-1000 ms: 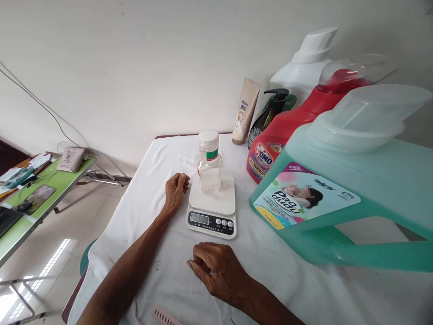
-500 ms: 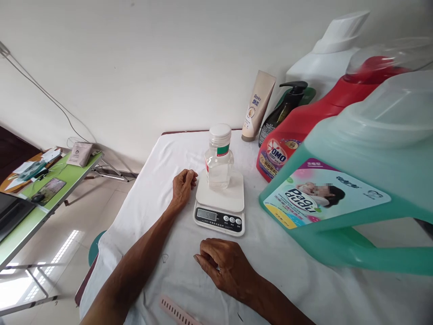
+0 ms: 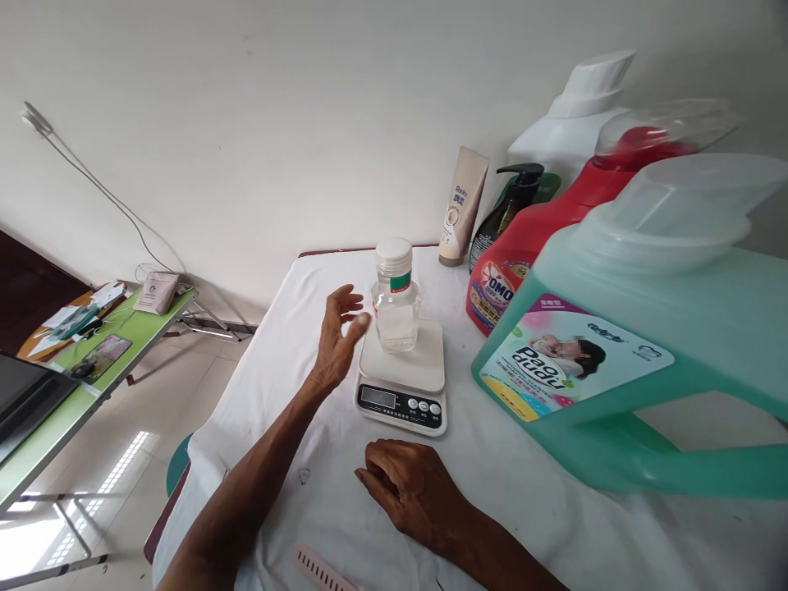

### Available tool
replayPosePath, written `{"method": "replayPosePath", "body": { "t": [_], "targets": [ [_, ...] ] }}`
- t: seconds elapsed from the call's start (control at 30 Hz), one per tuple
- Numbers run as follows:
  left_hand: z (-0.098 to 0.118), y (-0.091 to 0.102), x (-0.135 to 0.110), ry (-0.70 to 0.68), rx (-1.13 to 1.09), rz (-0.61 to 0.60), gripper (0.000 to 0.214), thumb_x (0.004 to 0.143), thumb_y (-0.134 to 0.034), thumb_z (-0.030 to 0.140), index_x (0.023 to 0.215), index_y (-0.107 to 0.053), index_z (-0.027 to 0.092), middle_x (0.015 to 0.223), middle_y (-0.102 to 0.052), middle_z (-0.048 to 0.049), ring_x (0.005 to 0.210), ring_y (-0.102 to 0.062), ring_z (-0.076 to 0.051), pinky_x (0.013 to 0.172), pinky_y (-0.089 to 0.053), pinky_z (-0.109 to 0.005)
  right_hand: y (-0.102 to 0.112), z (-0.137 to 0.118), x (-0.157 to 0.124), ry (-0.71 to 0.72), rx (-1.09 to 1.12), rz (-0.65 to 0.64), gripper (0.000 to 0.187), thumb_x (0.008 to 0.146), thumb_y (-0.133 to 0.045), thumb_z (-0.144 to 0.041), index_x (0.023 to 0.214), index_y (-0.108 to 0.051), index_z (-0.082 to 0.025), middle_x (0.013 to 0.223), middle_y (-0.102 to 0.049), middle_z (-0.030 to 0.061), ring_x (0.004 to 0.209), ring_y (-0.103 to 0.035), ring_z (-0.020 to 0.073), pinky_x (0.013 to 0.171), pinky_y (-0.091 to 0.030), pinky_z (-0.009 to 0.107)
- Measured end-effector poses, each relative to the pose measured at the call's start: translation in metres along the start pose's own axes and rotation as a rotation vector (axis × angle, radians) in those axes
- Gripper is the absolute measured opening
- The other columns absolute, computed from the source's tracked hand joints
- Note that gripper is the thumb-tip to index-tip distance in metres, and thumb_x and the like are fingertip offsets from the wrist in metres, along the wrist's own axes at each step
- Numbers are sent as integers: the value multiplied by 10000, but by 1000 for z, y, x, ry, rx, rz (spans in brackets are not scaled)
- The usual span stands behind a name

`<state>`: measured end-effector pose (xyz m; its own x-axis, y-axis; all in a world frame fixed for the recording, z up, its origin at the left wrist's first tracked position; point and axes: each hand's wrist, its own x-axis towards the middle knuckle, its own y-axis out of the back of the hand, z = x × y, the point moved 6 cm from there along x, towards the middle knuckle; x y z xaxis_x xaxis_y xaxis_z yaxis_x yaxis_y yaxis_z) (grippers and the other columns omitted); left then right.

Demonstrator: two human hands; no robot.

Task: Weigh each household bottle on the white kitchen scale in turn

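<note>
A clear bottle (image 3: 397, 316) with a white cap and a green-and-red label stands upright on a white kitchen scale (image 3: 403, 377). The scale's small display is lit too faintly to read. Just left of the bottle, my left hand (image 3: 338, 338) is raised with thumb and fingers apart, holding nothing; its thumb comes close to the bottle, and I cannot tell whether they touch. In front of the scale my right hand (image 3: 410, 484) rests on the white cloth, fingers curled under and partly hidden, with no object visible in it.
To the right stand a large green detergent jug (image 3: 572, 369), a red OMO bottle (image 3: 517, 254), a dark pump bottle (image 3: 508, 209), a beige tube (image 3: 463, 205) and a white jug (image 3: 563, 123). A pink strap (image 3: 323, 568) lies at the front. Far left is a green table (image 3: 116, 336).
My left hand has lifted and opened from a closed rest beside the scale, moving toward the bottle. My right hand stays in place. The camera view has shifted slightly.
</note>
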<state>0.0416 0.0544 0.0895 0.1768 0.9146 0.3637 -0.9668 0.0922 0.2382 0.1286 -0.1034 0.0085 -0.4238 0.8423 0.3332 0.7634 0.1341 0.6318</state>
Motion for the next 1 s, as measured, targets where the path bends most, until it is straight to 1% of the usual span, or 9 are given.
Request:
{"method": "replayPosePath", "body": {
  "t": [0.07, 0.13, 0.2, 0.27, 0.4, 0.57, 0.7, 0.83, 1.0],
  "targets": [
    [17, -8, 2, -1, 25, -85, 811, 808, -731, 645, 1450, -437, 246, 1446, -551, -155, 1324, -551, -300, 1097, -462, -445, 0, 0, 0, 4, -16, -4, 309, 953, -555, -197, 704, -372, -221, 623, -475, -50, 526, -394, 91, 528, -272, 247],
    [26, -16, 5, 9, 47, -156, 898, 726, -849, 564, 1456, -434, 244, 1478, -522, -162, 1364, -519, -324, 1122, -442, -468, -1, -1, -1, 14, -43, -3, 325, 960, -548, -206, 699, -356, -222, 619, -480, -46, 525, -406, 93, 526, -270, 250],
    [25, -23, 9, 29, 56, -214, 865, 690, -892, 515, 1401, -487, 235, 1432, -560, -157, 1321, -554, -328, 1084, -473, -467, -1, -1, 0, 23, -66, -4, 328, 970, -539, -217, 700, -354, -223, 617, -487, -42, 526, -425, 97, 527, -275, 253],
    [18, -28, 14, 69, 66, -249, 752, 684, -902, 489, 1296, -554, 222, 1315, -632, -138, 1209, -628, -312, 998, -522, -446, -2, 0, 0, 24, -74, -6, 326, 978, -538, -227, 704, -362, -224, 615, -496, -40, 524, -444, 100, 525, -286, 251],
    [5, -30, 21, 87, 86, -222, 588, 667, -919, 440, 1117, -622, 207, 1081, -696, -85, 995, -704, -266, 858, -555, -393, -2, 0, 0, 48, -66, 1, 327, 983, -544, -220, 705, -372, -225, 613, -507, -38, 512, -462, 100, 511, -298, 246],
    [3, -27, 27, 59, 119, -129, 542, 614, -948, 419, 1007, -648, 199, 966, -706, -59, 926, -702, -244, 790, -539, -346, -3, 2, -2, 65, -67, -3, 321, 992, -544, -215, 710, -391, -225, 621, -523, -33, 512, -487, 101, 507, -314, 241],
    [-4, -11, 52, 48, 122, -39, 524, 634, -934, 421, 993, -633, 186, 983, -726, -70, 910, -690, -220, 777, -517, -328, -3, 2, -3, 100, -89, 6, 301, 999, -528, -203, 724, -406, -222, 625, -526, -30, 527, -501, 99, 513, -313, 239],
    [-25, 20, 105, 12, 221, 71, 499, 652, -919, 398, 985, -612, 188, 980, -723, -66, 868, -674, -202, 770, -500, -324, -2, 0, -4, 129, -113, 32, 278, 975, -534, -167, 736, -402, -220, 626, -529, -33, 525, -496, 93, 507, -301, 238],
    [-62, 53, 170, 80, 410, 239, 461, 651, -907, 352, 868, -529, 200, 887, -676, -29, 819, -637, -185, 728, -462, -309, -3, 2, -4, 155, -137, 49, 254, 950, -546, -143, 751, -409, -221, 638, -533, -39, 530, -496, 85, 510, -304, 233]
  ]
}}
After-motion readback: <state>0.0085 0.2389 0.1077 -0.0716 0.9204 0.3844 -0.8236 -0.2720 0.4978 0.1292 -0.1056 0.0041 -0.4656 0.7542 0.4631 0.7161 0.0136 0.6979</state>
